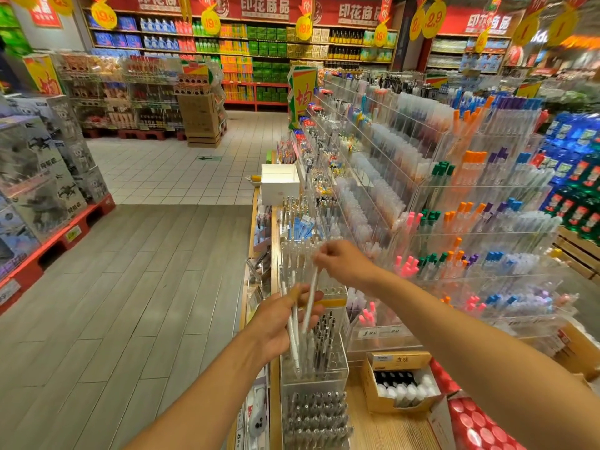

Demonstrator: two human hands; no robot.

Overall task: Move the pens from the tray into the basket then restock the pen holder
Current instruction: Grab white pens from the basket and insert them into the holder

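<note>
My left hand [282,319] grips a small bunch of white pens [293,332] over the clear acrylic pen holder [313,368], which has several dark pens standing in it. My right hand [341,263] pinches the top end of one white pen [310,300] that slants down into the left hand's bunch. Both hands hover above the front edge of the wooden display counter [383,427]. No tray or basket can be told apart in this view.
Tiered clear racks full of coloured pens [454,222] rise to the right. A white box [280,184] sits further along the counter. An open cardboard box of bottles [401,384] lies right of the holder. The aisle floor [130,287] stretches to the left.
</note>
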